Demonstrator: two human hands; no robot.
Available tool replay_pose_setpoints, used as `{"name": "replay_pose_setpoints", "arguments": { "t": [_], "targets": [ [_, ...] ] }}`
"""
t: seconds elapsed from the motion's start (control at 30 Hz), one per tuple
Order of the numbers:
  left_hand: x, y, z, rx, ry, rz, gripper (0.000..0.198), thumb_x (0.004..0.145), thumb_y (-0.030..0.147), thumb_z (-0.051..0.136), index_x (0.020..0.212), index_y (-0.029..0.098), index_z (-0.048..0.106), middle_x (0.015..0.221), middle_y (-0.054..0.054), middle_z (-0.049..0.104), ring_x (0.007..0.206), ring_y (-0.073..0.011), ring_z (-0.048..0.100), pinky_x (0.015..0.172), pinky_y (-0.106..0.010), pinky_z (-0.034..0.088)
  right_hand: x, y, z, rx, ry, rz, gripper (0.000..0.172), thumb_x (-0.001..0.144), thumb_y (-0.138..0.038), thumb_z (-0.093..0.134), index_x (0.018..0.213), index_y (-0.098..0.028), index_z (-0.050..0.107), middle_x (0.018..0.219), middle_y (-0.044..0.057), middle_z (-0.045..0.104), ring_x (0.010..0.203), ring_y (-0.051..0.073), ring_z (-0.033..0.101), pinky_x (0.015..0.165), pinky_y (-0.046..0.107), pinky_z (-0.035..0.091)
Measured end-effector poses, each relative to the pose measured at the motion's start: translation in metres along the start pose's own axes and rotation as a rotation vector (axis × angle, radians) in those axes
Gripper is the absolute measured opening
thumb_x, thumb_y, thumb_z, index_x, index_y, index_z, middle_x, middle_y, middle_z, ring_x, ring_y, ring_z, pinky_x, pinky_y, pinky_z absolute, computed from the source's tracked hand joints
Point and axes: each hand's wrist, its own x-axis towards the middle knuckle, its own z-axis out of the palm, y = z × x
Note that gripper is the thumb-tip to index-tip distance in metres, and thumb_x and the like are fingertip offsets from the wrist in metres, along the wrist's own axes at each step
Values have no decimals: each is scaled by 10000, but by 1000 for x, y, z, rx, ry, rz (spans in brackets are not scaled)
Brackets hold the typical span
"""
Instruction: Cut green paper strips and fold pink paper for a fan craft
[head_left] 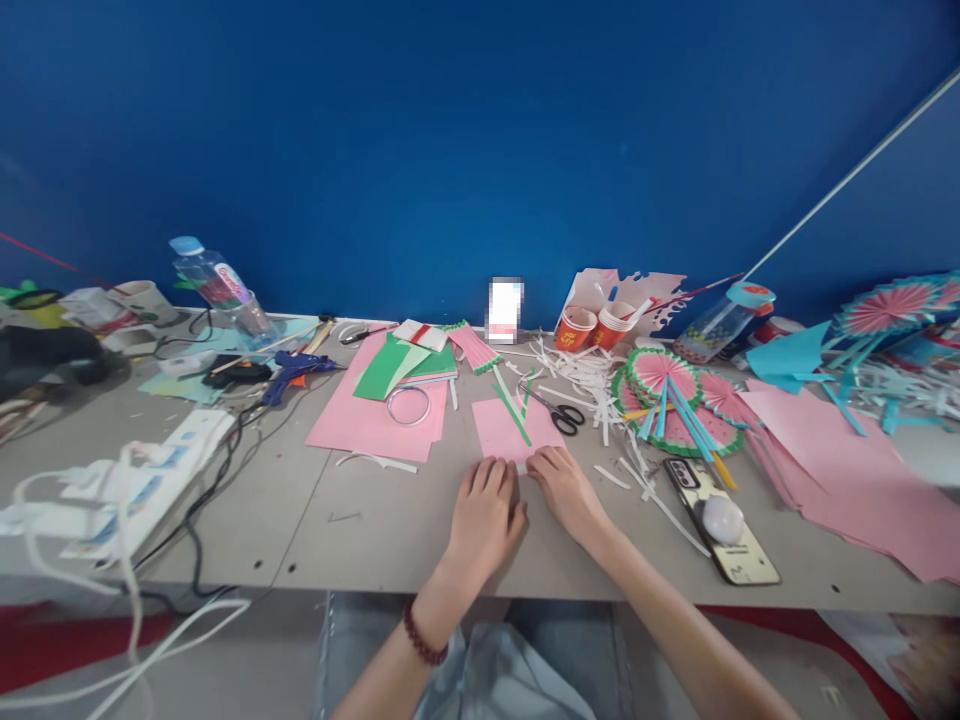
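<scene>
A pink paper sheet (499, 425) lies in front of me, its near edge under my fingers. My left hand (486, 510) rests palm down at that edge, fingers stretched forward and thumb apart. Beside it, my right hand (566, 488) has its bent fingers closed at the sheet's near right corner; the fingertips are partly hidden. Narrow green-and-white paper strips (513, 408) lie across the sheet. Black-handled scissors (568, 419) lie at its right side, beyond my right hand.
Left are larger pink sheets (337, 420), green paper (386, 368), a tape ring (409, 406), a blue glue gun (289, 375) and a power strip (161, 480). Right are white paper scraps (592, 375), watermelon-patterned paper fans (664, 380), a phone (739, 550), red cups (576, 328) and stacked pink paper (847, 470).
</scene>
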Motion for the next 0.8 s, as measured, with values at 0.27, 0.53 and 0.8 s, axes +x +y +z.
{"name": "replay_pose_setpoints", "arguments": {
  "t": [0.27,0.53,0.8],
  "targets": [
    [0,0,0,-8,2,7,431,850,253,475,1266,141,487,1264,-121,543,1211,-270,455,1044,-456,345,-5,3,-2,98,37,14,150,891,-135,459,940,-207,581,934,73,612,897,231,546,782,372,471],
    [0,0,-1,-1,7,5,438,850,257,485,1274,146,479,1256,-117,547,1211,-261,458,1049,-448,349,-2,2,-2,76,20,6,128,895,-154,464,853,-207,573,872,66,597,843,230,539,763,373,466],
    [0,-1,1,-14,-14,-3,442,851,260,492,1272,125,484,1275,-123,545,1224,-267,450,1064,-456,336,2,2,-16,31,-14,-17,166,902,-125,454,935,-192,602,892,64,645,872,219,569,779,348,472]
  ]
}}
